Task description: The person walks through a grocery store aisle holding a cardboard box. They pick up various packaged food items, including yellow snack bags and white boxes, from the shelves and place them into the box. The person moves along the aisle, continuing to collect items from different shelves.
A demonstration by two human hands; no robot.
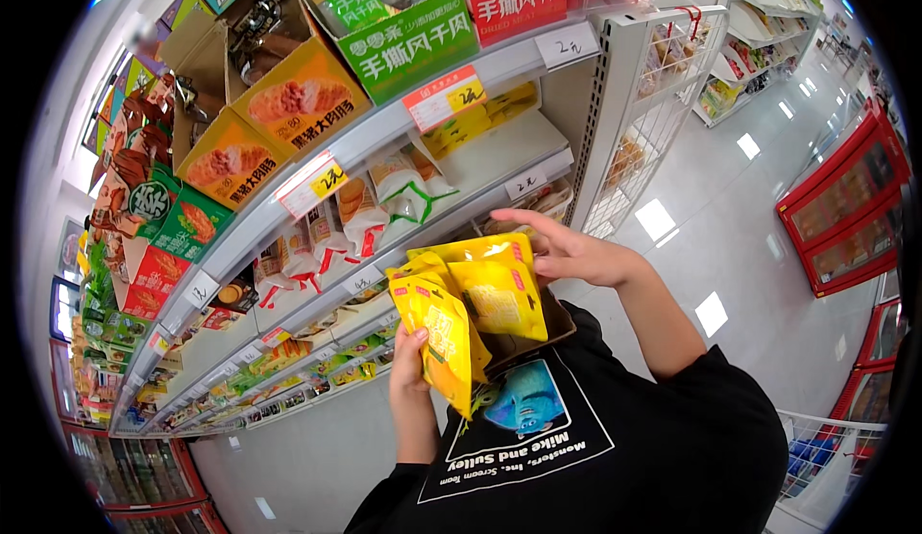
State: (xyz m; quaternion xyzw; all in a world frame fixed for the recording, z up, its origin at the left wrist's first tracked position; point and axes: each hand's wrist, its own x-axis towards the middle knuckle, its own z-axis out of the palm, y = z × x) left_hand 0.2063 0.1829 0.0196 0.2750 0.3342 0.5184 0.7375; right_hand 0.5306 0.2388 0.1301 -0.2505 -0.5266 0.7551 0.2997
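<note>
My left hand (pixel 410 365) grips a yellow snack pouch (pixel 439 347) by its edge, with other yellow pouches bunched behind it. Another yellow pouch (pixel 497 298) leans beside it, in front of my chest. Behind the pouches, the brown edge of a cardboard box (pixel 560 326) shows against my shirt; most of the box is hidden. My right hand (pixel 576 249) is at the right side of the pouches, index finger stretched out and fingers apart. Its lower fingers come close to the pouches; whether they touch is unclear.
A long store shelf (pixel 504 141) curves along the left, carrying open snack boxes (pixel 410 44), bagged crackers (pixel 356 210) and more yellow pouches (pixel 482 118). A white wire rack (pixel 648 116) adjoins its end. Red glass-door cabinets (pixel 846 210) stand across the tiled floor (pixel 670 275).
</note>
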